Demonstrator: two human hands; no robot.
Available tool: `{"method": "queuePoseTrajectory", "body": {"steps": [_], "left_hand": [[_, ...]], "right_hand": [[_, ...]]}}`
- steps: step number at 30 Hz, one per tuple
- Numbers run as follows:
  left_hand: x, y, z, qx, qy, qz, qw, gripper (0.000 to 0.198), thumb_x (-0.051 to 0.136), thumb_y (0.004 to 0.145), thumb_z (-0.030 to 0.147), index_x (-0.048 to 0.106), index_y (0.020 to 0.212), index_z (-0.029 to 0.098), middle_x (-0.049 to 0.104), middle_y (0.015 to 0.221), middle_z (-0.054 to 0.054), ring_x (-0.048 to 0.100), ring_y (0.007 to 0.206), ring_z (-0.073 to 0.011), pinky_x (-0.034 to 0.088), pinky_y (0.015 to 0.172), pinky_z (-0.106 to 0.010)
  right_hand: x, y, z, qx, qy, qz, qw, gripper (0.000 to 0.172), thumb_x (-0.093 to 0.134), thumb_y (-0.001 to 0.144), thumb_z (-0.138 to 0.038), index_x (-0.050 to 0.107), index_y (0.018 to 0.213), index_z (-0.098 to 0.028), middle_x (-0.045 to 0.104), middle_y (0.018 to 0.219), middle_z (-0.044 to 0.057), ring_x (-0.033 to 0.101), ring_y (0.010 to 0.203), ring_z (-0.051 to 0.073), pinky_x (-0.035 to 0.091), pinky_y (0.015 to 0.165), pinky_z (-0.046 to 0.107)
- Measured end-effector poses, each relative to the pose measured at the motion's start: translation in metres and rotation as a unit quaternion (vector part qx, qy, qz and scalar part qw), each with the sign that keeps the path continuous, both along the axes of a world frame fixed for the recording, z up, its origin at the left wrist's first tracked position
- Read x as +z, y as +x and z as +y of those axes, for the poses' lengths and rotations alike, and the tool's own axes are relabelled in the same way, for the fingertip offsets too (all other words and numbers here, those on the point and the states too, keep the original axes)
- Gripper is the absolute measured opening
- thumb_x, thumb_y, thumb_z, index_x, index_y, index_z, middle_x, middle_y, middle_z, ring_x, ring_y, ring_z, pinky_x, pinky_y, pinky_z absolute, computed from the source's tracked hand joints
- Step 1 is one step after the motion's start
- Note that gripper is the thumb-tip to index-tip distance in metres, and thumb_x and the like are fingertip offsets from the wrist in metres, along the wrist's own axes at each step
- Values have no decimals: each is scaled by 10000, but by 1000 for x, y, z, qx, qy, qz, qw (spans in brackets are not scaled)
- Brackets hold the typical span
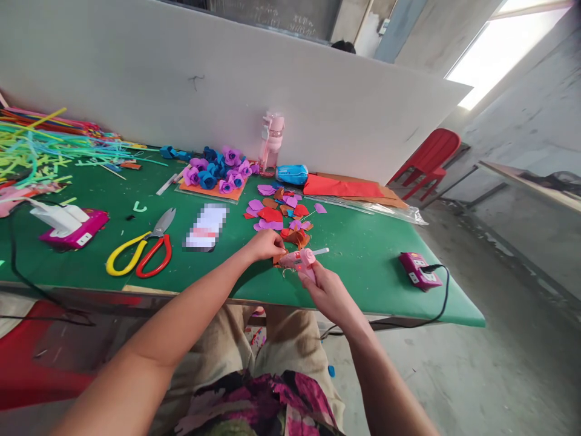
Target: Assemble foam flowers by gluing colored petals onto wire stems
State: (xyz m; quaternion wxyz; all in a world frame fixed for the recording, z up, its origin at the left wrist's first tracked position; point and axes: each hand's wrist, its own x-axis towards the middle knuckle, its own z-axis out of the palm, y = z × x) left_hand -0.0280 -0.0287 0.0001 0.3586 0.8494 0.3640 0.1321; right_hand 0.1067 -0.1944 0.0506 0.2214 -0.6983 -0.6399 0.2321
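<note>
My right hand (327, 292) is closed around a pink glue gun (300, 261), its nozzle pointing left toward my left hand. My left hand (265, 244) is pinched on a small orange paper petal (278, 258) at the table's near edge. Just beyond lie loose red, purple and orange paper petals (276, 213) on the green table (363, 254). Finished purple and blue paper roses (218, 169) sit on an orange sheet farther back.
Yellow- and red-handled scissors (141, 249) lie left of my hands. Also here: a pink box with a white adapter (68, 225), coloured straws (36, 148), a pink bottle (271, 142), a small magenta device with a cable (418, 270), and a red chair (429, 158) on the right.
</note>
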Motion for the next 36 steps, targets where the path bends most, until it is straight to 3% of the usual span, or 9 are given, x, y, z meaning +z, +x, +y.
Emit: {"method": "queuePoseTrajectory", "body": {"steps": [16,20,25,30,33,36], "left_hand": [[1,1,0,15,1,6,1000,159,634,659,280,705,665,137,690,669,-36,592,642,-154,361,544,-226],[0,0,0,17,-13,-11,1000,145,633,658,270,691,650,137,675,643,-30,589,640,-156,358,542,-228],[-2,1,2,29,-27,-32,999,134,623,668,254,677,642,135,657,634,-27,569,627,-153,356,558,-238],[9,-2,-1,67,-79,-104,989,167,647,644,288,669,638,123,620,588,-12,537,601,-138,358,567,-237],[26,-4,-7,69,-141,-168,973,246,659,646,362,665,668,117,608,601,-6,494,569,-107,347,532,-223],[49,-6,-9,58,-200,-184,961,338,689,617,435,658,711,112,564,572,12,402,485,-65,275,453,-200]], "right_hand": [[2,23,-7,-39,4,26,999,272,411,860,-398,564,917,-180,637,745,44,561,651,174,370,582,251],[10,34,-15,-64,-9,119,991,285,452,829,-444,545,762,-183,528,572,-8,467,506,124,351,500,238],[16,56,-22,-112,-30,292,949,369,510,792,-537,543,858,-175,512,570,-29,396,451,90,327,428,219],[-4,91,-7,-169,-43,314,933,416,559,725,-572,552,808,-164,531,576,-31,451,476,89,326,450,207],[-26,112,9,-214,16,227,950,415,569,677,-580,545,698,-167,448,489,-65,399,439,87,275,430,208],[-43,129,23,-219,43,138,965,426,494,720,-595,514,612,-183,413,448,-63,402,415,96,276,437,219]]}}
